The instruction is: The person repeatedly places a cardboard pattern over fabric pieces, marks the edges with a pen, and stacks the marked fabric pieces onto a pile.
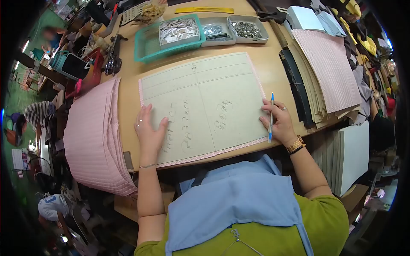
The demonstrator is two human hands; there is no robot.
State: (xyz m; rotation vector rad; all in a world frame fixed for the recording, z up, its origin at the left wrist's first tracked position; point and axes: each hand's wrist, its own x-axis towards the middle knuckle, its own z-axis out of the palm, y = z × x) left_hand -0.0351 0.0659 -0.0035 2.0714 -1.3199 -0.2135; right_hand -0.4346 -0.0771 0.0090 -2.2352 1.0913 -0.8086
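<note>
We count one pattern sheet, one pen, one basket, three small boxes and one yellow ruler on the desk (279, 70); the layers in the cloth stacks are too many to count. Our pattern sheet (200, 106) lies flat at the middle of the desk, pale grey-green, with ruled lines and handwriting that includes "Pattern" and "Body". Pink cloth (239, 145) shows from beneath its left, right and near edges. Our left hand (150, 128) rests on the left edge, fingers spread and gripping nothing, covering part of that margin. Our right hand (279, 121) grips the blue-capped pen (271, 111) between its fingers at the right edge. Beyond the sheet stand the teal basket (147, 53), holding one box (179, 30) of white pieces, two more boxes (232, 34), and the ruler (204, 10). Pink cloth stacks flank us: left (92, 136) and right (329, 70).
</note>
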